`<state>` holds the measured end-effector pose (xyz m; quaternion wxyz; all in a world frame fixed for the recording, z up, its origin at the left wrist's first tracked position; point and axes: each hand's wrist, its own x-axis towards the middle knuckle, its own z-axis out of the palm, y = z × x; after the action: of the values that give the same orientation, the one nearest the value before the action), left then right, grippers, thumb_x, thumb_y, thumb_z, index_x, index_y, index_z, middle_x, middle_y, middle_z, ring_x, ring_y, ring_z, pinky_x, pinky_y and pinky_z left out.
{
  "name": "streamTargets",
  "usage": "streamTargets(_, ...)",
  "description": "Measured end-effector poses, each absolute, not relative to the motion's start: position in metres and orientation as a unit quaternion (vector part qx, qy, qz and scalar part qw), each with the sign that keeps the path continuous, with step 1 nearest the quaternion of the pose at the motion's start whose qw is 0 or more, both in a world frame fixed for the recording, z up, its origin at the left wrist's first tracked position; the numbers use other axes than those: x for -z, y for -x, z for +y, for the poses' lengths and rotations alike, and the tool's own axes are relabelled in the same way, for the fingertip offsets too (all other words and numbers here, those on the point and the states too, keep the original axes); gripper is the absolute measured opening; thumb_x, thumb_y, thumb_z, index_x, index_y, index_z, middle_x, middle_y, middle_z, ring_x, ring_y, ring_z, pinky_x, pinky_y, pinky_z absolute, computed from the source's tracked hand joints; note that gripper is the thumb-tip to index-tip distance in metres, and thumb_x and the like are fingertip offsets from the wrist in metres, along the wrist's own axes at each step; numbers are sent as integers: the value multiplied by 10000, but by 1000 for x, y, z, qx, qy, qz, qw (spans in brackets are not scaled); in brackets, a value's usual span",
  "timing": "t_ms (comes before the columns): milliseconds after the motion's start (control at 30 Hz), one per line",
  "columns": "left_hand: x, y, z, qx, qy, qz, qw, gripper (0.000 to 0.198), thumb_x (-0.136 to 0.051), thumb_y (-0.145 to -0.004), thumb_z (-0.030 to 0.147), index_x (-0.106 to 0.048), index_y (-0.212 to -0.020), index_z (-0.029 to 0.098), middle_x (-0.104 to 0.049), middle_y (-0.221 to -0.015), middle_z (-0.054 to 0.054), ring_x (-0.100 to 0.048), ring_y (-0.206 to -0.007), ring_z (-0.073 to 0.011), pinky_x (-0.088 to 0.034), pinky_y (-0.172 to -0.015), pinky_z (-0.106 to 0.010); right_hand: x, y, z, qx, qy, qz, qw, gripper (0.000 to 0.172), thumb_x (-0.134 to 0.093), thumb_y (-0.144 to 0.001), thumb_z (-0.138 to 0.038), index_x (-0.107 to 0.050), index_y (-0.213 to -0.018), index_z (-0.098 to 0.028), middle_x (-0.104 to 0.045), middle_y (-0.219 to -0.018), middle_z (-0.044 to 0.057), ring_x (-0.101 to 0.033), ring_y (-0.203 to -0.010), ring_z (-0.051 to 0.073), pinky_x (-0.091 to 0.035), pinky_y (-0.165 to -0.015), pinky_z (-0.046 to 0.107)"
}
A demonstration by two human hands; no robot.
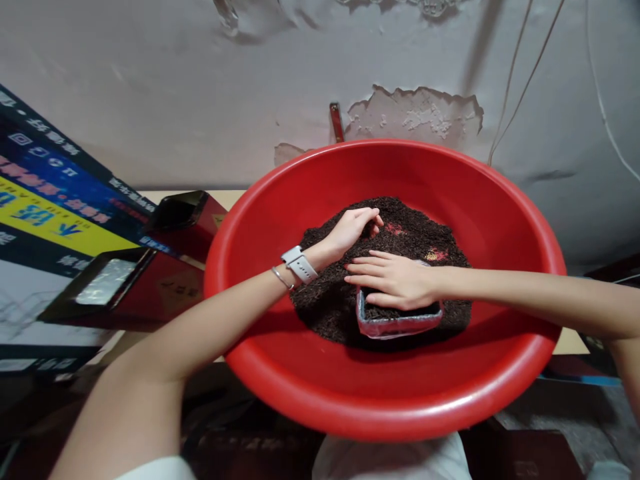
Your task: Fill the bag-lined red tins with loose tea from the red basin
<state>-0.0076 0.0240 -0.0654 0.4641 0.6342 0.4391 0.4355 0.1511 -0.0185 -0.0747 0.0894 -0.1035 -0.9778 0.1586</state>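
A heap of dark, loose flakes like tea leaves (325,310) lies in a large red plastic basin (390,407). Sunk in the heap is a small rectangular foil-lined box (400,325), filled with the same dark flakes. My right hand (393,280) lies flat across the top of this box, fingers stretched out and pointing left. Just beyond, my left hand (353,230) rests at the upper part of the heap with its fingers curled inward; whatever they may hold is hidden. A pale watch (300,265) and a thin bangle are on my left wrist.
Two dark red boxes (135,287) with open ends, one showing foil inside, lie left of the basin. A printed board (50,200) leans beyond them. A peeling wall (200,87) with hanging cords stands behind the basin. Small reddish bits (437,255) show in the heap.
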Motion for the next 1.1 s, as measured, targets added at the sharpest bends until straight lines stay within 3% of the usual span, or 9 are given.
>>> streamTargets(167,63,10,27,-414,-660,444,443,289,-477,-823,365,-621,-703,146,-626,-713,-41,-559,-669,-144,-441,-668,-265,58,-158,-11,-233,161,-951,126,495,-246,-990,-376,-401,-1395,-138,-400,-1462,112,-322,-1375,173,-242,-1144,414)
streamTargets(300,56,13,24,-362,-677,494,409,344,-430,-859,361,-681,-994,167,-684,-1036,-81,-621,-885,-199,-479,-713,-286,65,-164,-26,-188,141,-969,76,540,-349,-960,-391,-364,-1422,-113,-300,-1509,149,-210,-1423,228,-154,-1160,475)
streamTargets(367,53,16,24,-323,-709,519,352,355,-441,-861,330,-671,-1092,190,-663,-1160,-70,-602,-1037,-217,-470,-851,-309,68,-167,-34,-169,148,-972,68,562,-332,-964,-389,-319,-1446,-100,-227,-1532,162,-149,-1439,234,-129,-1162,481)
streamTargets(500,50,24,24,-172,-801,526,229,358,-498,-849,312,-657,-1149,200,-588,-1307,-72,-480,-1251,-253,-287,-1093,-397,68,-170,-39,-172,147,-973,48,580,-296,-972,-398,-253,-1476,-116,-215,-1537,153,-125,-1444,221,-75,-1165,491)
streamTargets(633,49,28,23,-62,-815,556,150,408,-473,-877,346,-580,-1250,221,-501,-1395,-101,-376,-1327,-310,-147,-1087,-611,68,-173,-40,-188,166,-967,35,594,-277,-972,-420,-243,-1480,-114,-185,-1548,133,-82,-1450,218,-17,-1164,494)
streamTargets(733,49,28,24,-63,-835,533,122,423,-434,-892,323,-551,-1283,209,-503,-1392,-102,-421,-1296,-268,-253,-1091,-494,59,-179,-30,-231,200,-951,54,557,-277,-967,-453,-344,-1444,-173,-285,-1525,85,-152,-1439,215,-54,-1165,494)
streamTargets(900,50,27,26,-55,-854,509,97,441,-379,-904,310,-549,-1287,172,-551,-1340,-102,-503,-1214,-228,-356,-1036,-340,37,-209,25,-209,431,-850,220,458,-281,-964,-391,-516,-1307,-200,-515,-1371,66,-436,-1290,234,-301,-1094,459)
streamTargets(967,52,26,25,-28,-852,516,84,449,-367,-906,298,-543,-1293,153,-559,-1327,-119,-510,-1205,-241,-370,-1022,-349,40,-226,50,-177,535,-809,168,419,-360,-934,-320,-535,-1279,-160,-561,-1312,106,-500,-1222,257,-356,-1052,441)
streamTargets(1100,59,24,25,22,-853,517,65,444,-355,-906,298,-553,-1279,160,-571,-1308,-127,-512,-1202,-265,-396,-984,-372,68,-251,74,-188,614,-761,-93,524,-494,-881,-326,-470,-1339,-73,-503,-1348,200,-518,-1199,289,-429,-982,387)
